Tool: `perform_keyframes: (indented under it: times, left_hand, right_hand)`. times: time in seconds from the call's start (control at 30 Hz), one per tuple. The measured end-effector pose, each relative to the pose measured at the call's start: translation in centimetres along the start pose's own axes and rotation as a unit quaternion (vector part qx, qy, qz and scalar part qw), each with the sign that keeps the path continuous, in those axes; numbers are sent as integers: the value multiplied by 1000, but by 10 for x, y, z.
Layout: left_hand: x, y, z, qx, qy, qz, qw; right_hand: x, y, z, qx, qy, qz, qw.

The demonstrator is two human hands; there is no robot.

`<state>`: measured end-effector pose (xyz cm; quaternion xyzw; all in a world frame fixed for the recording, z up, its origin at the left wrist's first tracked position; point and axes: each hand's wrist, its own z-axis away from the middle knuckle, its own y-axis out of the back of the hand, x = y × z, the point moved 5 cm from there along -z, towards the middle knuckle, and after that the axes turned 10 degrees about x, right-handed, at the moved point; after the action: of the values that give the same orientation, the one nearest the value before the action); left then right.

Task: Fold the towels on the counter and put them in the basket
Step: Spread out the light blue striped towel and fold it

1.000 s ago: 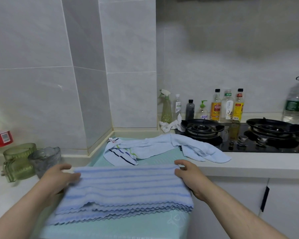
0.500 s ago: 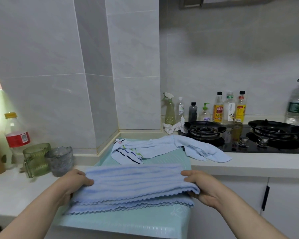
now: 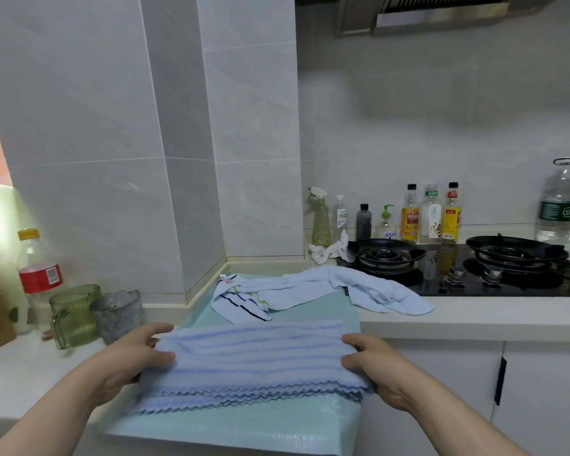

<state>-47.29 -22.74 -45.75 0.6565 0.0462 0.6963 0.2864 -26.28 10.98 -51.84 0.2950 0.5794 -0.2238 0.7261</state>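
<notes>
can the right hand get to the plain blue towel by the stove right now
Probably, once freed: the right hand grips the striped towel; nothing stands between it and the plain blue towel.

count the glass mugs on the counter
2: a green mug on the counter, left of the striped towel, and a grey mug just right of the green one. None seems hidden.

Daylight blows out white at my far left, edges bend wide-angle, and my striped towel [image 3: 254, 357] looks slightly soft.
</notes>
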Motion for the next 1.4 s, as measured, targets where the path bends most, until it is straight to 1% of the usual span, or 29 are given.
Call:
perform_keyframes:
  times: [0.07,0.13,0.17,0.3,0.4,0.47,0.5,0.57,0.6,0.63,0.67,0.73,0.77,0.83,0.9,0.97,1.03,1.1,1.17,1.2,1.3,1.33,1.37,1.4]
  left_hand:
    - [-1,1,0,18,-21,-11,1000]
    - [-1,2,1,38,-25,2,999]
    - [-2,4,1,45,-19,9,999]
    - [-17,11,-7,41,60,40,997]
    - [-25,13,-5,62,64,-15,996]
    - [-22,10,3,79,23,-99,992]
    - [-16,8,7,96,-16,-150,984]
    - [2,1,16,145,-121,-240,952]
    - [12,-8,22,155,-181,-253,938]
    - [19,-20,25,138,-227,-256,929]
    - [23,-36,26,103,-254,-262,925]
    - [17,-68,24,19,-243,-320,915]
    - [10,-81,21,-9,-229,-373,899]
    - [-1,-95,14,-30,-219,-463,858]
    - [-1,-97,11,-31,-215,-492,843]
    - [8,-100,10,-25,-225,-491,841]
    - [24,-113,14,-20,-262,-440,859]
    - [38,-134,20,-52,-285,-387,875]
    - [43,-156,21,-88,-276,-367,884]
    - [43,-165,20,-95,-274,-375,881]
    - [43,-182,20,-91,-295,-429,849]
    - [44,-184,23,-93,-300,-435,844]
    - [43,-184,25,-97,-301,-432,845]
    - [42,-184,24,-96,-300,-413,854]
  right_hand:
    - [0,-1,1,-3,9,13,1000]
    - [0,0,1,2,5,6,1000]
    - [-1,0,2,4,-4,-7,1000]
    - [0,4,3,4,-46,-54,997]
    - [3,5,5,5,-52,-25,998]
    - [2,4,8,7,-22,20,1000]
    - [0,3,9,8,3,47,999]
    - [-3,2,12,7,34,84,996]
    - [-5,2,14,7,35,88,995]
    - [-6,1,15,4,31,81,996]
    - [-7,0,16,1,20,63,998]
    - [-10,0,16,-5,-12,3,1000]
    - [-12,0,14,-4,-26,-28,999]
    - [-17,2,11,-16,-46,-79,996]
    - [-23,2,10,-44,-54,-104,992]
    - [-29,2,10,-58,-48,-104,992]
    - [-33,2,9,-55,-32,-97,993]
    - [-39,5,8,-50,-15,-103,993]
    - [-45,13,6,-44,-1,-118,992]
    - [-49,18,6,-40,4,-126,991]
    - [-60,27,14,-39,21,-118,992]
    - [-64,26,17,-45,28,-119,991]
    - [-68,22,19,-54,32,-131,989]
    - [-73,16,22,-65,37,-149,986]
